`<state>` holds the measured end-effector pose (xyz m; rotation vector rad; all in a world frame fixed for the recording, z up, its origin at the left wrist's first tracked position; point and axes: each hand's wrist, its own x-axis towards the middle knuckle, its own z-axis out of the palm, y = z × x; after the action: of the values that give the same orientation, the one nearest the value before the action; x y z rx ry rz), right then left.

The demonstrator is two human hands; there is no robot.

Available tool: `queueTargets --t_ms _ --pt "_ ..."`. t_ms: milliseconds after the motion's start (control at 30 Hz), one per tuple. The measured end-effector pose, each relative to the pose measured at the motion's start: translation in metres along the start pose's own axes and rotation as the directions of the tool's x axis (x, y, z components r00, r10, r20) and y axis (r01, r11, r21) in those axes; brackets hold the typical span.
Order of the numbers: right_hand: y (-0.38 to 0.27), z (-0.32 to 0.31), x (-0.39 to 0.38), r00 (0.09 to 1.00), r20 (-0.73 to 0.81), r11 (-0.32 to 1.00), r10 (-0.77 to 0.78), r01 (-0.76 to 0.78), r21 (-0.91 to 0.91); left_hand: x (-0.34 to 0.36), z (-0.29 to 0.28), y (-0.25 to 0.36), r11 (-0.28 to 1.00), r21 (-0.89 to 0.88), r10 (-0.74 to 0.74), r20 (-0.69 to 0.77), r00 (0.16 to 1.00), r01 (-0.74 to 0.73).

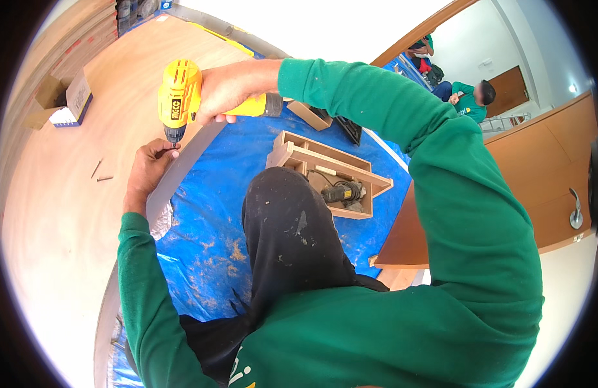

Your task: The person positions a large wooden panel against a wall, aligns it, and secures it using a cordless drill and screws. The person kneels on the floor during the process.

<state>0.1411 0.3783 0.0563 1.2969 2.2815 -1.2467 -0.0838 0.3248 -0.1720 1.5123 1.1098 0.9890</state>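
My right hand (222, 94) is wrapped round the grip of a yellow and black cordless drill (181, 90). The drill points down, its black chuck (175, 134) over the edge of a large pale wooden board (66, 194). Right below the chuck, my left hand (149, 169) has thumb and fingers pinched together at the bit's tip. Whatever small thing they hold is mostly hidden by the fingers. Two loose screws (105, 178) lie on the board to the left of that hand.
A small open carton (76, 103) sits at the board's far left. Blue sheeting (202, 226) with sawdust covers the floor, where a wooden tote (370, 194) holds a power tool (341, 193). A wooden door (538, 174) stands right; another person (468, 103) is beyond.
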Motion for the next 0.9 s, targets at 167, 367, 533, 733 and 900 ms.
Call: queueTargets --t_ms 167,367,533,733,900 --pt "0.009 0.0 0.004 0.999 -0.007 0.996 0.045 -0.044 0.077 -0.001 0.003 0.005 0.999 0.048 -0.001 -0.039 0.999 0.003" --pt "-0.003 0.007 0.006 0.998 -0.024 0.998 0.059 -0.059 -0.011 -0.002 -0.008 -0.003 0.954 0.277 0.116 -0.002 0.993 -0.111" --pt "-0.017 0.01 -0.001 0.991 -0.094 0.992 0.092 -0.099 -0.074 0.0 -0.007 -0.004 0.98 0.195 -0.029 -0.028 0.999 0.034" --pt "-0.017 0.0 0.006 0.95 -0.08 0.954 0.301 -0.299 0.033 0.005 -0.009 -0.003 0.97 0.241 0.032 0.042 0.999 -0.041" --pt "-0.016 0.0 0.016 0.978 -0.027 0.979 0.206 -0.205 0.011 0.007 -0.013 -0.007 0.964 0.253 0.074 0.061 0.995 -0.087"
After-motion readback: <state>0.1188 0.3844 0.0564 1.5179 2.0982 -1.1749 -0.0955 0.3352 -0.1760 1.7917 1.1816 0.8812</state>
